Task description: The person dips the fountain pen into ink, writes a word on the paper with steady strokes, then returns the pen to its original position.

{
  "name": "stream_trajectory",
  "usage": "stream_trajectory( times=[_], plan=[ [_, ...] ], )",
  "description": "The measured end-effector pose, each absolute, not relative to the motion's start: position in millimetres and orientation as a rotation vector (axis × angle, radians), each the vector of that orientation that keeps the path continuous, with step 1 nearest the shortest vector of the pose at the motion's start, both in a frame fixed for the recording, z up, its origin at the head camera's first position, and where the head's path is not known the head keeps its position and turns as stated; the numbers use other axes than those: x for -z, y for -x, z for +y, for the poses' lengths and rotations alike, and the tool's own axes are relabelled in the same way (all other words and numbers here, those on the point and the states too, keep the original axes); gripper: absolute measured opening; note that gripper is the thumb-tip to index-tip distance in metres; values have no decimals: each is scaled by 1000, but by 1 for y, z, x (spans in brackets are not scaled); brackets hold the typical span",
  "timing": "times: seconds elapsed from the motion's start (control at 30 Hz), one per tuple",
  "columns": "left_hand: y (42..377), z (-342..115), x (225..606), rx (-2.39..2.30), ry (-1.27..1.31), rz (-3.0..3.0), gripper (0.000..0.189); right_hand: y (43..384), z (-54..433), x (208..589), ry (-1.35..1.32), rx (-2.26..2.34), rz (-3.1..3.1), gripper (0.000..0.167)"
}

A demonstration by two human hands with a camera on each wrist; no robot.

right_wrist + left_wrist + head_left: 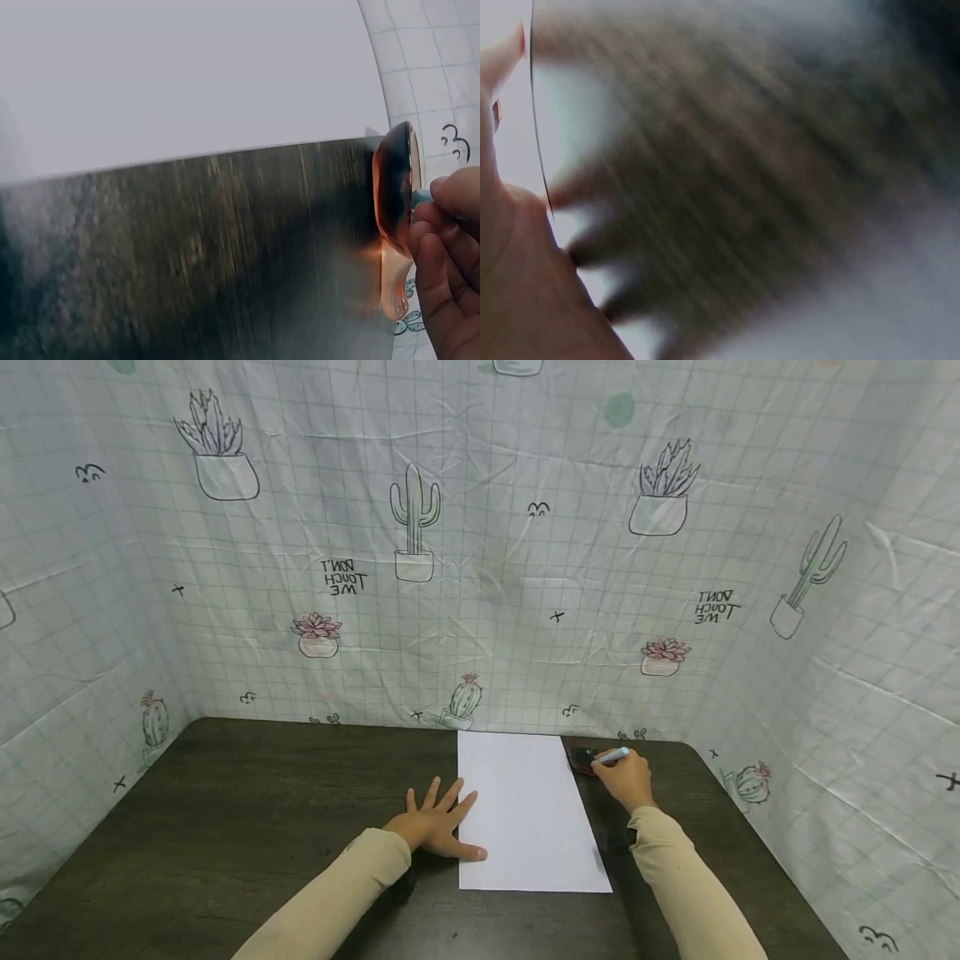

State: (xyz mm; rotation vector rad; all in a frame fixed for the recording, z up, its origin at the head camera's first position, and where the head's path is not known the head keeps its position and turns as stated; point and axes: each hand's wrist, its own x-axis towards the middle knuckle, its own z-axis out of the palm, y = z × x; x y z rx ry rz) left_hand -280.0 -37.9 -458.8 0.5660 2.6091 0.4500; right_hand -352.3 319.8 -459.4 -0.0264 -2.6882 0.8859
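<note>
A white sheet of paper (528, 827) lies upright on the dark table. My left hand (435, 820) rests spread at its left edge, thumb and fingertips on the paper. In the left wrist view the hand (532, 285) shows at the left side, its fingers partly lost in blur. My right hand (628, 778) pinches a slim pen-like stick with a light blue barrel (613, 756). The stick's lower end points at a small dark dish (582, 760) by the paper's top right corner. In the right wrist view, the dish (394, 187) has a see-through amber rim, close beside the fingertips (431, 255).
A pale cloth (487, 543) printed with a grid and potted cacti hangs behind the table and along both sides. The dark wooden table (247, 827) extends left of the paper, with a narrower strip to the right. A black band (630, 837) sits at the right wrist.
</note>
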Motion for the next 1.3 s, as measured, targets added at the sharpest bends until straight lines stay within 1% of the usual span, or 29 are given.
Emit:
stream_trajectory(
  times=[0.23, 0.43, 0.63, 0.73, 1.0, 1.2, 1.3],
  plan=[
    [290, -37, 480, -506, -586, 2592, 107, 349, 316, 462, 52, -893, -2678, 23],
    [288, -36, 473, -482, -578, 2595, 106, 348, 318, 463, 73, -925, -2628, 23],
    [292, -38, 485, -493, -581, 2597, 108, 349, 318, 462, 37, -953, -2553, 21],
    [291, -38, 482, -488, -581, 2596, 107, 350, 315, 459, 1, -973, -2529, 20],
    [276, -36, 455, -443, -558, 2613, 102, 346, 304, 450, -50, -1032, -2531, 19],
    [281, -37, 461, -454, -573, 2601, 103, 345, 296, 449, -53, -1029, -2573, 14],
    [287, -38, 470, -479, -575, 2599, 105, 344, 291, 450, -88, -1071, -2593, 16]
  ],
)
